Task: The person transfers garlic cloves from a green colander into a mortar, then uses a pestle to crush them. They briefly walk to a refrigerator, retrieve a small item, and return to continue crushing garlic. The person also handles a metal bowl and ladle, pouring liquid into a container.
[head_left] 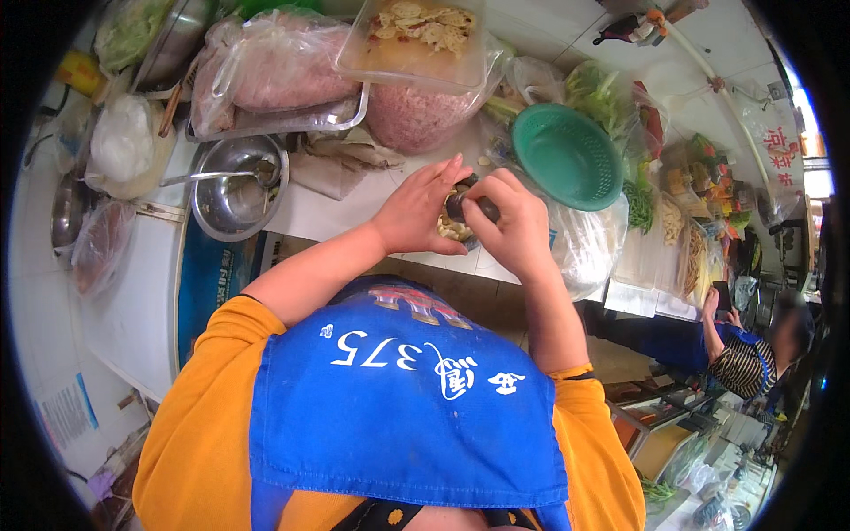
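Observation:
A small round mortar [450,227] with pale pieces that look like garlic cloves stands near the counter's front edge. My left hand [421,208] curves around its left side, thumb toward me and fingers stretched along the far side. From the right, my right hand [516,221] is closed around a short dark pestle [478,209], held tilted over the mortar's mouth. The pestle's lower end and much of the mortar's wall are hidden by my hands.
A green plastic basket [568,157] is just right of my hands. Meat in plastic lies on a metal tray [323,122]; a clear tub [412,75] stands behind. At left is a steel bowl [239,199] with a ladle. Another person [744,354] is at far right.

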A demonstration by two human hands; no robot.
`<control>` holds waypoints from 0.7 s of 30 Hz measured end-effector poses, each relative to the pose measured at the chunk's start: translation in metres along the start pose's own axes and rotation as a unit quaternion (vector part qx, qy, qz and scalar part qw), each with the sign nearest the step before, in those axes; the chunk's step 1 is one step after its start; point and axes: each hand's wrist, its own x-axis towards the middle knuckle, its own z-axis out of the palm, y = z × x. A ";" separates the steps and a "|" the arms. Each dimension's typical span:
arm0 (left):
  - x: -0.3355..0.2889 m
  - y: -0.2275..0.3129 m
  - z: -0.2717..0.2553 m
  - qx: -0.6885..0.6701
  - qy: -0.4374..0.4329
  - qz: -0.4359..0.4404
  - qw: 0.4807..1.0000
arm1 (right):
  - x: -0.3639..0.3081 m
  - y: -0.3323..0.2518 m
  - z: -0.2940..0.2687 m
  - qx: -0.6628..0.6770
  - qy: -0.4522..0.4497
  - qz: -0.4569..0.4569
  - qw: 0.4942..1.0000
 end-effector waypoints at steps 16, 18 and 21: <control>-0.009 0.025 0.006 0.049 0.007 -0.085 0.995 | 0.055 0.194 0.085 0.055 -0.107 -0.071 0.990; -0.008 0.025 0.006 0.050 0.005 -0.096 0.994 | 0.055 0.211 0.109 0.087 -0.115 0.013 0.989; -0.007 0.023 0.006 0.050 -0.001 -0.103 0.993 | 0.034 0.211 0.117 -0.058 -0.127 0.006 0.990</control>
